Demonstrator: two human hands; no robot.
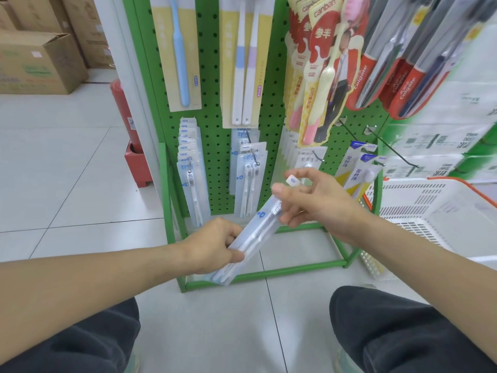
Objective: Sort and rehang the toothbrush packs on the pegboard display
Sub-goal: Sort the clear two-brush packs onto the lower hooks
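You're holding a clear toothbrush pack (258, 232) in both hands, low in front of the green pegboard (215, 103).
Your left hand (215, 246) is gripping its lower end, fingers curled round; your right hand (309, 200) is pinching its top, remaining fingers loosely spread. Behind on the pegboard, matching packs (248, 170) are hanging.

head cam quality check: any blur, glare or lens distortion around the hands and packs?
Head view: strong wide-angle bowing, green pegboard frame leans outward; right hand and its clear toothbrush pack slightly motion-soften; Colgate packs smear at the top right edge; lighting flat, shadows faint; left hand fairly sharp.
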